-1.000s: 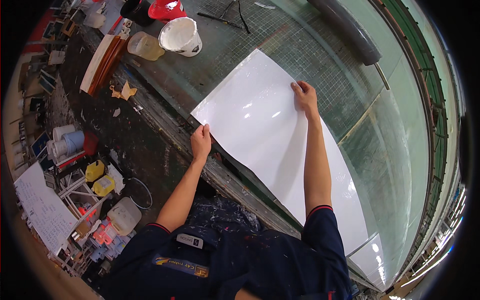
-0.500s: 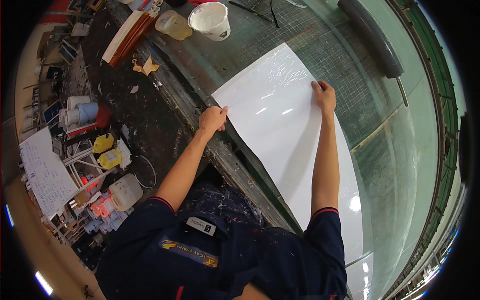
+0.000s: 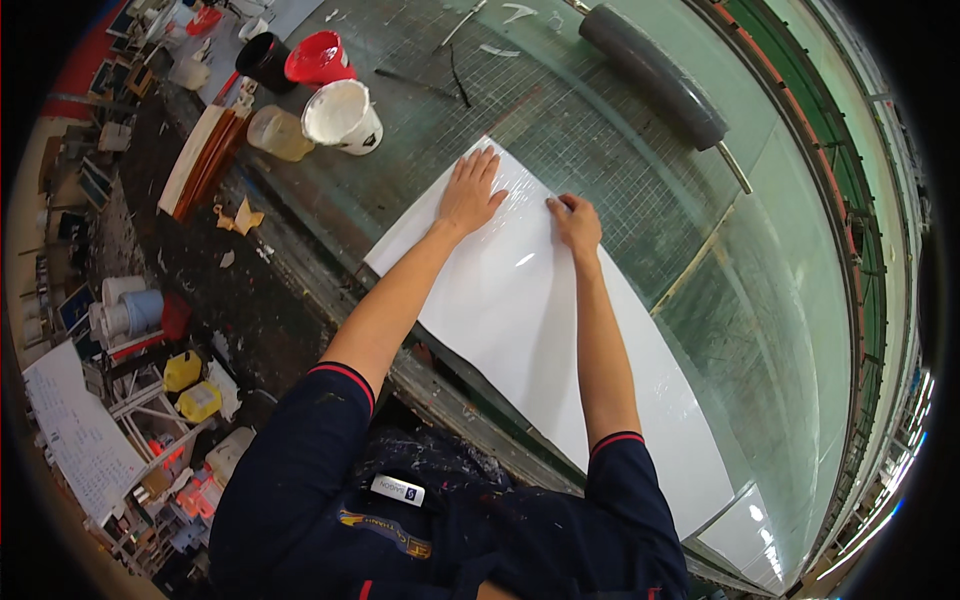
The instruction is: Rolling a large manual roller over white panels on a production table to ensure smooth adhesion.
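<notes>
A large glossy white sheet (image 3: 495, 315) lies across the glass-topped table (image 3: 690, 185), its far corner pointing away from me. My left hand (image 3: 472, 195) rests flat near that corner, palm down, with the fingers stretched out. At the sheet's right edge, my right hand (image 3: 577, 222) has its fingers curled and the thumb pressed in, gripping the edge. Part of the sheet between my forearms bulges softly and carries a shadow.
Beyond the sheet stand a white bucket (image 3: 343, 117), a red bucket (image 3: 320, 58), a black bucket (image 3: 264, 62) and a cloudy plastic tub (image 3: 279, 134). A dark grey roll (image 3: 655, 75) on a metal rod lies at far right. Wooden-handled squeegees (image 3: 205, 160) sit left.
My left hand has left the sheet's left edge and now lies flat near its far corner. The right hand still grips the right edge. My view has shifted, showing more buckets.
</notes>
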### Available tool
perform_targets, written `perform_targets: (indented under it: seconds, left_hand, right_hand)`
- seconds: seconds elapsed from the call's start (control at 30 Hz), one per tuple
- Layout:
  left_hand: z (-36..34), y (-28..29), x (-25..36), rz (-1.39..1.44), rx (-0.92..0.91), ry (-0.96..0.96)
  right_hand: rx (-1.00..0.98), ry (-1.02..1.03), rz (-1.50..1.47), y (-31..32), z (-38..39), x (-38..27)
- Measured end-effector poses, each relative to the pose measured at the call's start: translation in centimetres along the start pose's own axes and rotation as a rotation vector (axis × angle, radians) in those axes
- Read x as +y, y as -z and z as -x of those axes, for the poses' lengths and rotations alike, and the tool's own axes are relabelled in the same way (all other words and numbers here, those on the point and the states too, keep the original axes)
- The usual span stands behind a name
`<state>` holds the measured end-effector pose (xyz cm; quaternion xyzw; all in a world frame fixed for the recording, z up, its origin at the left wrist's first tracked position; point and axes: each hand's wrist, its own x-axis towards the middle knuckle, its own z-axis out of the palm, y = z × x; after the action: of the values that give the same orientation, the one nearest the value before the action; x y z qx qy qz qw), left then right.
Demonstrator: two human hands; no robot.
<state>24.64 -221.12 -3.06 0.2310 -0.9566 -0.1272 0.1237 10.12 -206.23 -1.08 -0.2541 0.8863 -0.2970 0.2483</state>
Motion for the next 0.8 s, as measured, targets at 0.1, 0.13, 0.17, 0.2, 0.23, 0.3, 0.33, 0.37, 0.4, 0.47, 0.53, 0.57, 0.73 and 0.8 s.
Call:
perform_targets:
  seconds: [0.1, 0.13, 0.17, 0.2, 0.23, 0.3, 0.33, 0.37, 0.4, 0.47, 0.53, 0.57, 0.73, 0.8]
  left_hand:
    - [0.5, -0.4, 0.3, 0.016, 0.013, -0.03]
    - [0.6, -0.4, 0.6, 0.018, 0.026, 0.006]
    - [0.6, -0.5, 0.8, 0.022, 0.037, 0.04]
    - [0.6, -0.4, 0.9, 0.014, 0.05, 0.054]
    - [0.4, -0.4, 0.9, 0.025, 0.046, 0.034]
    - [0.4, -0.5, 0.7, 0.01, 0.016, 0.076]
    - [0.3, -0.6, 0.8, 0.021, 0.01, 0.086]
    - [0.4, -0.9, 1.0, 0.039, -0.018, 0.067]
    - [0.2, -0.5, 0.6, 0.021, -0.008, 0.072]
    - [0.2, -0.5, 0.5, 0.005, -0.005, 0.077]
    - [0.2, -0.2, 0.4, -0.007, -0.009, 0.063]
    - [0.1, -0.2, 0.4, -0.031, 0.006, 0.069]
    - [-0.1, -0.7, 0.9, -0.053, -0.033, 0.056]
    - [-0.1, -0.5, 0.7, -0.064, -0.039, 0.071]
  right_hand:
    - [0.062, -0.026, 0.043, 0.1, 0.2, 0.2]
    - [0.084, -0.026, 0.064, 0.0, 0.2, 0.3]
    - [0.1, -0.04, 0.063, -0.3, 0.2, 0.5]
    - [0.119, -0.012, 0.077, -0.5, 0.2, 0.5]
    - [0.141, 0.013, 0.092, -0.7, 0.3, 0.5]
    - [0.183, 0.025, 0.104, -0.9, 0.8, 0.4]
    - [0.272, 0.097, -0.008, -0.6, 1.2, 0.4]
    - [0.364, 0.167, -0.116, 0.0, 1.8, 0.7]
    - [0.271, 0.206, 0.123, 1.0, 2.4, 0.6]
    - [0.141, 0.069, 0.229, 3.6, 3.9, 2.4]
    - [-0.044, -0.096, 0.34, 7.0, 6.1, 5.4]
    - [-0.094, -0.147, 0.352, 9.1, 7.3, 7.7]
    - [-0.178, -0.427, 0.295, 19.0, 15.4, 20.2]
    - [-0.145, -0.419, 0.127, 20.4, 16.0, 20.7]
